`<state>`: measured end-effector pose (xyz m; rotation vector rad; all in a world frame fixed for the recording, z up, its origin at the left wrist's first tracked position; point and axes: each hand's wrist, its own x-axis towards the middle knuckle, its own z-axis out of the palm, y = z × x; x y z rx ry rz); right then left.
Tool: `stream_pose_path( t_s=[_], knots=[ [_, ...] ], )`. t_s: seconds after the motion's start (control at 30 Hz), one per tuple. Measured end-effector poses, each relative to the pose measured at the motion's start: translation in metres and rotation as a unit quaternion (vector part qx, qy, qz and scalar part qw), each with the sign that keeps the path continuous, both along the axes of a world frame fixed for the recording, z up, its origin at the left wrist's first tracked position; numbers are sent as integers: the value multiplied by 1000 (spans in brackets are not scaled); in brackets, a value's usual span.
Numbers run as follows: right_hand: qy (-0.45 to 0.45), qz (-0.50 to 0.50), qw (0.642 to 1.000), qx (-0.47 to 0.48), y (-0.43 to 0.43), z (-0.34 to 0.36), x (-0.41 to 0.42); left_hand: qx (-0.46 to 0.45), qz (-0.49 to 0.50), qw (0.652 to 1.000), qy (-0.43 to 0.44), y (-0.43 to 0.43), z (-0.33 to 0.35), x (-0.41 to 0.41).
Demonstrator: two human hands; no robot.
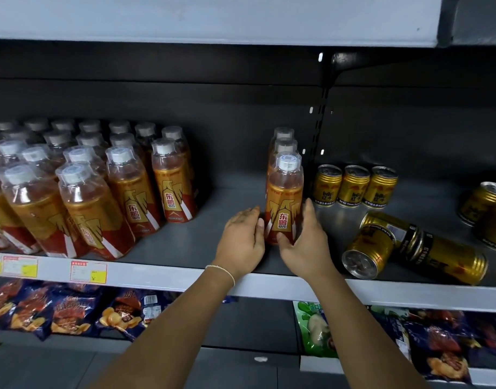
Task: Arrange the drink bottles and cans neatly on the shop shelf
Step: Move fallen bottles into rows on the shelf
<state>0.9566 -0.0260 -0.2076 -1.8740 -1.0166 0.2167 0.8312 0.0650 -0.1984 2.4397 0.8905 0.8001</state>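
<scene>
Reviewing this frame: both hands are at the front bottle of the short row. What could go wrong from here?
1. The front bottle heads a tight single file of three; a push from the left hand or right hand might topple the two behind.
2. The fallen cans lie on their sides near the shelf edge; a knock from the right arm might roll them off.
3. The upright cans stand close by; sliding the bottle right may hit them.
</scene>
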Motion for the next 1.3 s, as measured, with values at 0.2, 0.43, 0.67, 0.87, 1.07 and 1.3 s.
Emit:
stream_pose_path(
  t_s=[0.2,0.43,0.67,0.87,1.07,1.3],
  knots=[
    [-36,-55,994,84,-10,4,-7,-13,15,1000,-5,-4,7,-8],
    [-217,-15,955,203,-13,8,-35,9,55,998,-16,20,16,-77],
    [-97,81,988,84,77,24,-84,43,112,992,-34,65,16,-141],
    [25,129,991,-35,160,20,-105,27,56,997,-37,77,1,-161],
    [30,117,992,-21,194,18,-114,-7,42,995,-93,85,-3,-162],
    [50,119,992,6,179,16,-120,7,6,996,-88,90,-5,-162]
  ],
)
